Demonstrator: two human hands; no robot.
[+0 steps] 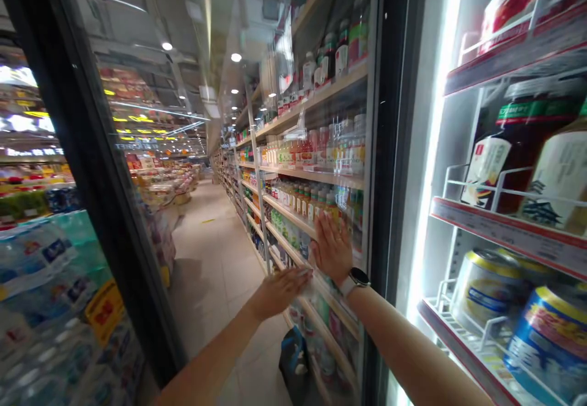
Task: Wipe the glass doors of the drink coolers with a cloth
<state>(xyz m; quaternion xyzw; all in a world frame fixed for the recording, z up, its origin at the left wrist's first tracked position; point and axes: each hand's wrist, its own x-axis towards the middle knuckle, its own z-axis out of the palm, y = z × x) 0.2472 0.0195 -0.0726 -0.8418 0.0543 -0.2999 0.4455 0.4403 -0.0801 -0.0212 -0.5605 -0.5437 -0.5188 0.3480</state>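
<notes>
A glass cooler door (pixel 298 106) with a dark frame stands in front of me, swung open. My right hand (pixel 332 244) lies flat against the glass, fingers together and stretched upward, with a watch (pixel 359 277) on the wrist. Just below and to its left is my left hand (pixel 282 290), its fingers stretched out sideways toward the right hand. Motion blurs those fingertips; a pale glint shows there, and I cannot make out what it is. Neither hand visibly grips anything.
Right of the door, lit cooler shelves hold dark bottles (pixel 490 155) and cans (pixel 545 332). Shelves of drinks (pixel 302 155) appear in the glass. Packs of bottled water (pixel 41 259) stand at left. A dark object with blue trim (pixel 293 357) shows low down, beside the aisle floor (pixel 206 235).
</notes>
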